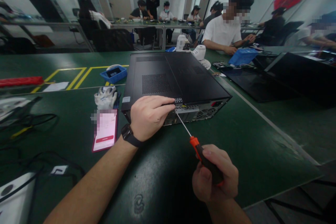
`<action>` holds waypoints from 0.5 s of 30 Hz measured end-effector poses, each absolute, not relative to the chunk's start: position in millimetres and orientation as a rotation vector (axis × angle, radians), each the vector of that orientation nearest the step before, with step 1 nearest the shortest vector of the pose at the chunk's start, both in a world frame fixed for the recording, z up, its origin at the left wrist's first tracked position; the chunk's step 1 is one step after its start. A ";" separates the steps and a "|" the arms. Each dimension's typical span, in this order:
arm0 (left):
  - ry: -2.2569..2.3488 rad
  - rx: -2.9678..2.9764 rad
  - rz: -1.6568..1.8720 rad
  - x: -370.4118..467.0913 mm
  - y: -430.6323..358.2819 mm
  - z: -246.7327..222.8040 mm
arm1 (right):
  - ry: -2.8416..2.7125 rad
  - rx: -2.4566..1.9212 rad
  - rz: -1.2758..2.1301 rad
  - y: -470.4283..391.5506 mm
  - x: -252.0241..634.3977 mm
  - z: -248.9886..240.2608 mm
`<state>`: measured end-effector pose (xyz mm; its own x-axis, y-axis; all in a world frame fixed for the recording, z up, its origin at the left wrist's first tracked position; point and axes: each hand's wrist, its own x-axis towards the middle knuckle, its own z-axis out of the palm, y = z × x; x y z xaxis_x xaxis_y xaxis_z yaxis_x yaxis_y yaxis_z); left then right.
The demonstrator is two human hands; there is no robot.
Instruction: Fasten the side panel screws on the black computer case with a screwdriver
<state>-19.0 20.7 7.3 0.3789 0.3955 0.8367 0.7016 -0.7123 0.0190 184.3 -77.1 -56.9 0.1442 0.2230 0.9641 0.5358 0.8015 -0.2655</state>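
A black desktop computer case (157, 66) lies flat on the green table, its rear panel with a round fan grille (206, 112) facing me. At that rear edge, my left hand (149, 113) is closed, thumb and fingers pinching a small perforated metal plate (179, 101). Wrapped around the handle of an orange-and-black screwdriver (207, 159), my right hand (217, 175) holds it from the front right. The screwdriver's shaft slants up to the rear panel, and its tip is just below my left fingertips. Whether the tip sits on a screw cannot be made out.
Left of the case lie work gloves (105, 97), a pink-edged phone (105, 131) and a blue tray (114, 74). Cables (34, 122) cover the far left. Black panels (262, 80) lie at right, near a blue box (243, 56) and a seated person (223, 29).
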 end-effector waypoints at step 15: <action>-0.971 -2.315 -1.281 -18.1 20.4 7.0 | -1.454 -0.653 -0.253 -76.0 186.1 -57.6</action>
<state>-18.1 20.4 7.0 0.3664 0.4066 0.8369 0.6957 -0.7170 0.0438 186.1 -76.0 -57.6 0.1275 0.2238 0.9663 0.5367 0.8037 -0.2570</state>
